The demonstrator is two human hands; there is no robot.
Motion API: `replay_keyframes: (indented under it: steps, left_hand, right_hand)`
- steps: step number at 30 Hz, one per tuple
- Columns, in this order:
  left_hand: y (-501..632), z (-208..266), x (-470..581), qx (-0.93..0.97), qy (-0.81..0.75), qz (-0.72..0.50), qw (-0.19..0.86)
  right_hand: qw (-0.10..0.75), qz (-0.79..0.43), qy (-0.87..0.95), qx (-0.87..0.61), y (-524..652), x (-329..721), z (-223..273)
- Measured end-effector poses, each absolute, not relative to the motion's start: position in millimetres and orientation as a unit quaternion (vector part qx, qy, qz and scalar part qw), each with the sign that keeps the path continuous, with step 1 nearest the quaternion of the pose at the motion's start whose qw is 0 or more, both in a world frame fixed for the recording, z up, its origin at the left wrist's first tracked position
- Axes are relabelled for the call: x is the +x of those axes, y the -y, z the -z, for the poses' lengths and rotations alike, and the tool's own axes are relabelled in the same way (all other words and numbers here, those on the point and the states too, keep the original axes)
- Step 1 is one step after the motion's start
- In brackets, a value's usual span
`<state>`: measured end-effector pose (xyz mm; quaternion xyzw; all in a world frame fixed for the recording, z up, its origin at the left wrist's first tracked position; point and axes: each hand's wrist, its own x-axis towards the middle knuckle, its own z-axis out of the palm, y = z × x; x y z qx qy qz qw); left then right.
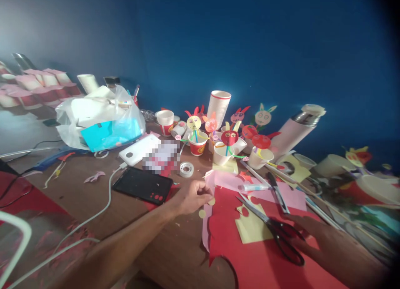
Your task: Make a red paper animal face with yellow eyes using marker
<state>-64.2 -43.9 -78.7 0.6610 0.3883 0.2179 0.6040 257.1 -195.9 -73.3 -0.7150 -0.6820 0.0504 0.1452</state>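
The left hand [192, 198] has its fingers bent in a pinch beside a small yellow disc [211, 201]; whether they grasp it, I cannot tell. A second yellow disc [202, 214] lies just below these fingertips. The right hand [321, 237] has its fingers at the black handles of the scissors [271, 223]; their grip is also not clear. To handle such a light disc well, it is better to pinch only its edge and keep the blades turned away. Under the right fingers spreads red paper [225, 226] on the brown tabletop [178, 247]. Beyond the left fingers stand decorated cups [198, 148], before a blue wall [193, 51].
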Motion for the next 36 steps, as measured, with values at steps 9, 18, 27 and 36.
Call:
replay_keyframes:
  steps: [9, 18, 27, 36]
  left_hand:
    - [57.4, 76.4, -55.6, 0.64, -0.346, -0.235, 0.645]
    - [58.4, 67.6, -58.5, 0.726, -0.352, -0.228, 0.545]
    - [56.9, 58.8, -82.6, 0.89, -0.344, -0.109, 0.279]
    - [62.6, 65.6, -80.3, 0.905, -0.345, -0.047, 0.246]
  right_hand:
    - [0.282, -0.236, 0.651, -0.664, 147.5, 132.9, 46.9]
    - [0.342, -0.34, 0.59, -0.647, 133.7, 117.4, 61.9]
    - [0.239, -0.349, 0.645, -0.637, 160.1, 142.1, 75.6]
    - [0.236, -0.233, 0.761, -0.557, 183.3, 154.3, 79.1]
